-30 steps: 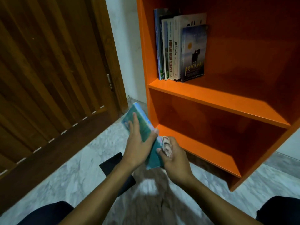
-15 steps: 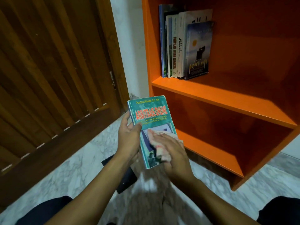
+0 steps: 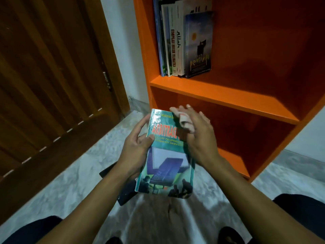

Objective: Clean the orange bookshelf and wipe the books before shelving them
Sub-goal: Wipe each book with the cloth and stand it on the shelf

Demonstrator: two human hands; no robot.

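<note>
My left hand grips a green book by its spine edge, cover facing me, thumb on the front. My right hand holds a white and red cloth against the cover's upper right part. The orange bookshelf stands straight ahead. Several books stand upright at the left end of its upper shelf. The lower shelf is bare.
A brown wooden door fills the left side. A dark flat object lies on the marble floor under my left forearm. My knees frame the bottom corners.
The book turned from back to front cover facing me. My right hand with the cloth slid from the cover's lower part up to its top right.
</note>
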